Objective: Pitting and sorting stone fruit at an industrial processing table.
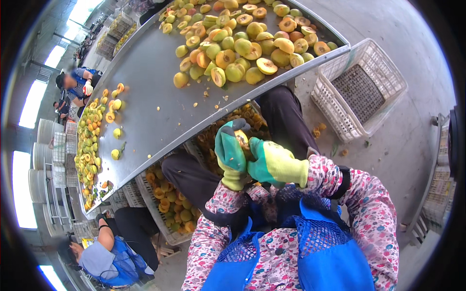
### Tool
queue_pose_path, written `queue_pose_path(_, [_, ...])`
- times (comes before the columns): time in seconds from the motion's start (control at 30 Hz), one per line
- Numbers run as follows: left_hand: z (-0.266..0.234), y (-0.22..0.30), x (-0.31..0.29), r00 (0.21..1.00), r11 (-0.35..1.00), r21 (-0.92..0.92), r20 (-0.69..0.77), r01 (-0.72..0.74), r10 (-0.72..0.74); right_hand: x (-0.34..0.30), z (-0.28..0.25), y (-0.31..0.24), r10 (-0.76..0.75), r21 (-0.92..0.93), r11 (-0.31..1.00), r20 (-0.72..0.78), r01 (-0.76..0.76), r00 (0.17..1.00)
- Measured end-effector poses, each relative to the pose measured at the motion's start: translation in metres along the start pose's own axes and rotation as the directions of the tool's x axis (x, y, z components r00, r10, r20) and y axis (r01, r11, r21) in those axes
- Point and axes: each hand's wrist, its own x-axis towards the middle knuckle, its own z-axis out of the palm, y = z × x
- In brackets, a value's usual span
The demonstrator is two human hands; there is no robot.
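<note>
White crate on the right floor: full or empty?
Empty: the white crate shows only its bare mesh bottom, with no fruit inside.

The single head-worn fisheye camera looked steeply down from above the person's chest, close to the green-gloved left hand (230, 155) and right hand (273, 164). It faced forward over the long grey metal sorting table (145, 97), whose straight edges bent toward the rim.
</note>
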Motion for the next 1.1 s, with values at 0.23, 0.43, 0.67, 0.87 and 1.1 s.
queue_pose_path(0.23, [-0.041, -0.006, 0.005, 0.743, 0.867, 0.149, 0.459, 0.475, -0.487, 0.001, 0.002, 0.007, 0.003, -0.02, 1.0, 0.268, 0.003, 0.963])
queue_pose_path(0.43, [-0.026, 0.011, -0.008, 0.882, 0.95, 0.138, 0.354, 0.279, -0.311, 0.004, 0.003, 0.027, -0.135, 0.685, 0.682, 0.462, -0.256, 0.877])
queue_pose_path(0.67, [-0.042, 0.014, -0.013, 0.888, 0.835, -0.319, 0.269, 0.448, -0.373, 0.007, 0.009, 0.031, -0.427, 0.85, 0.333, 0.522, -0.408, 0.739])
queue_pose_path(0.87, [-0.09, -0.016, -0.016, 0.99, 0.913, 0.409, -0.129, 0.001, 0.056, 0.013, 0.029, 0.008, -0.477, 0.872, 0.458, 0.408, -0.176, 0.779])
queue_pose_path(1.1, [-0.236, 0.003, -0.041, 0.957, 0.175, 0.982, -0.114, 0.069, 0.266, 0.064, 0.069, 0.051, -0.321, 0.811, 0.507, 0.491, -0.291, 0.81])
